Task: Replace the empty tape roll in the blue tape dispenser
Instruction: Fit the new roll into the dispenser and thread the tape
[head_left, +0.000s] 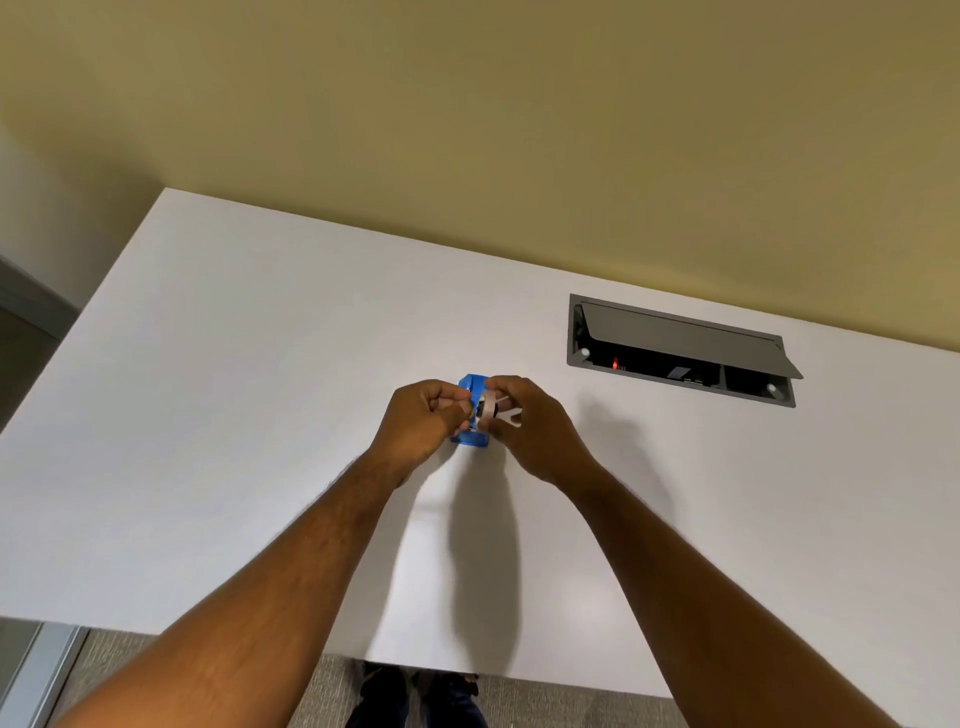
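The blue tape dispenser (470, 439) stands on the white table (260, 415), mostly hidden behind my two hands. My right hand (535, 431) holds a whitish tape roll (488, 408) on edge just above the dispenser, fingers curled round it, with a loose strip of tape sticking out to the right. My left hand (421, 423) is closed in front of the dispenser's left side, its fingertips pinching at the roll's left edge. What exactly the left fingers grip is hidden. The dispenser's inside cannot be seen.
A grey cable hatch (680, 351) with its lid propped open is set into the table at the back right. A yellow wall rises behind the table. The table's near edge runs across the bottom, with carpet and dark shoes below it.
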